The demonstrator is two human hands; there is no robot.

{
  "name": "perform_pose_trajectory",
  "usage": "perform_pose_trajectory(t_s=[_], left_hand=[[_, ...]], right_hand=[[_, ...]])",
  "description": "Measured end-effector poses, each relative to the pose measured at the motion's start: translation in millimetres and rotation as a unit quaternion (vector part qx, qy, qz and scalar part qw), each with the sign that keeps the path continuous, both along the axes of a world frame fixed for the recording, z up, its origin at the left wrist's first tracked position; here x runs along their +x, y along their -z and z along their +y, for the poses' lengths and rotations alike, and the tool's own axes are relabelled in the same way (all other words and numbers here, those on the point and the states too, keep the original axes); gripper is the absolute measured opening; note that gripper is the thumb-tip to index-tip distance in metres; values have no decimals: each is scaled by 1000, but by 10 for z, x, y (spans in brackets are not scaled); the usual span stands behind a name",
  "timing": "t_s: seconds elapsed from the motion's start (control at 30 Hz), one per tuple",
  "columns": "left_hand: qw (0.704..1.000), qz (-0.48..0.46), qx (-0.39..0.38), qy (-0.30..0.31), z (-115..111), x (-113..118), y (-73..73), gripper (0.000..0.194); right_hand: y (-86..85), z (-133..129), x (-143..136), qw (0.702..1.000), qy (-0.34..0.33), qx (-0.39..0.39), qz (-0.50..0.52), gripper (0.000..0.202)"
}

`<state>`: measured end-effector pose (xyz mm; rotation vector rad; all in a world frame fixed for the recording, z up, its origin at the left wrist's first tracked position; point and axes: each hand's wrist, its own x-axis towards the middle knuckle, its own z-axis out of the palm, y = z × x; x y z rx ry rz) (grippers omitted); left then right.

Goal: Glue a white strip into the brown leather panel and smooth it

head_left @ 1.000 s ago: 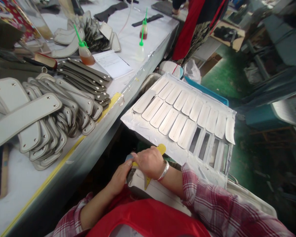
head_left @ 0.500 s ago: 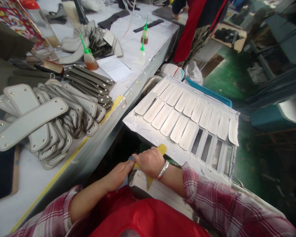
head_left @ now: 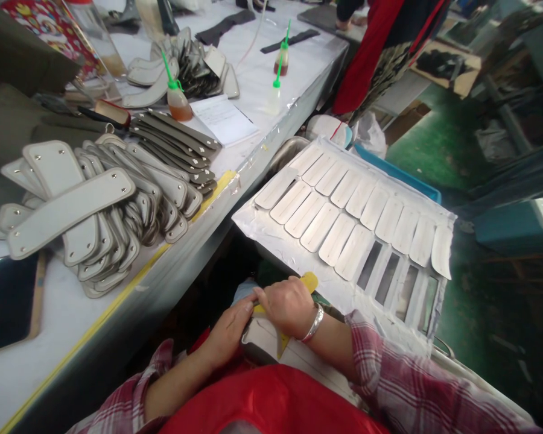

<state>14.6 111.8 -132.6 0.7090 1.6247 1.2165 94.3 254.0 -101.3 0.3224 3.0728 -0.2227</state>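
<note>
My right hand (head_left: 289,306) is closed around a flat yellow tool (head_left: 309,281); its rounded end sticks out above my knuckles and a pointed part shows below. The tool's exact kind is hidden by my fingers. Under it lies a long pale block (head_left: 263,339) with a dark side, close against my red apron (head_left: 271,401). My left hand (head_left: 230,333) has its fingers pressed together at the block's far left end, the thumb meeting my right hand. A thin dark edge shows between the hands; what the left fingers pinch is mostly hidden.
A white-covered board (head_left: 271,226) carries rows of pale rounded strips. On the table at left are a pile of pale grey straps with studs (head_left: 72,214), dark strips (head_left: 176,141), a phone (head_left: 9,301), a notepad (head_left: 226,120) and green-tipped bottles (head_left: 178,103). A co-worker (head_left: 366,54) stands beyond.
The view has shifted, so both hands and the surroundings sit slightly farther right. My hands keep nearly the same hold on the block and the yellow tool.
</note>
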Motion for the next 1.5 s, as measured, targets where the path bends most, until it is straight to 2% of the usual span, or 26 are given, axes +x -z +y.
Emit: perform_pose_trajectory(t_s=[0.2, 0.47, 0.67, 0.97, 1.2, 1.37, 1.5], left_hand=[[1000, -12, -4, 10, 24, -52, 16, 46], [992, -76, -26, 102, 28, -365, -124, 45], [989, -67, -32, 130, 56, -407, -149, 48], [993, -68, -62, 76, 68, -245, -136, 45], [996, -45, -58, 56, 69, -129, -195, 45], [996, -59, -44, 46, 96, -111, -263, 44], [988, -148, -8, 51, -25, -194, -305, 44]], right_hand=[[7, -3, 12, 1000, 24, 2, -19, 50], [19, 0, 0, 1000, 23, 6, -20, 52], [-52, 35, -46, 996, 15, -6, -85, 55], [-174, 117, -126, 985, -13, -48, -167, 51], [-176, 42, 18, 981, 26, -47, -188, 50], [-199, -20, 77, 987, 54, -5, -153, 54], [-384, 49, 325, 984, 44, 42, -169, 32]])
